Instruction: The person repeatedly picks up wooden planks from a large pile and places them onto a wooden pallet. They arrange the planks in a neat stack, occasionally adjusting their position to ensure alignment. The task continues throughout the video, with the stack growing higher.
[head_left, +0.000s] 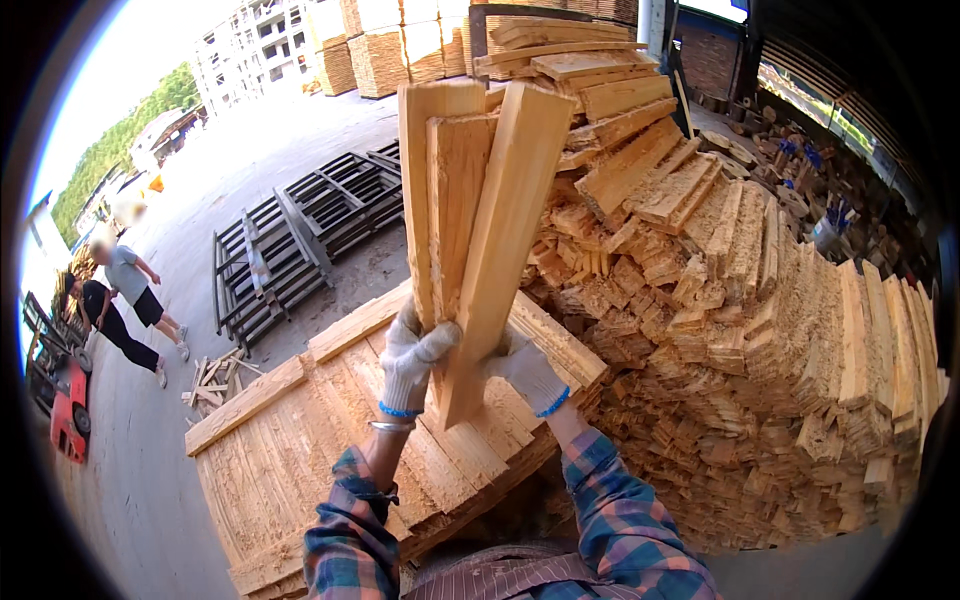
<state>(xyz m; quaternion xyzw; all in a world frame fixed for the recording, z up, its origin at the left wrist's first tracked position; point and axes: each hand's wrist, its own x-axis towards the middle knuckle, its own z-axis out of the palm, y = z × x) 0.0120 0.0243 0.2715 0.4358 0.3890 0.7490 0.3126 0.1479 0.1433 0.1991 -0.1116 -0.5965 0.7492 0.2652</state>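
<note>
Both my hands wear white knit gloves with blue cuffs. My left hand is closed round the lower part of several wooden boards held upright and fanned out, its thumb across the front. Among them are a left board and a shorter rough-edged middle board. A longer right board leans outward at the top and crosses in front at its lower end. My right hand grips its right edge, with the fingertips partly hidden behind it. Below lies a stack of flat planks dusted with sawdust.
A tall pile of cut boards rises at my right. Dark metal frames lie on the ground ahead. Scrap sticks, a red vehicle and two people are on the left. Bundled lumber stands at the back.
</note>
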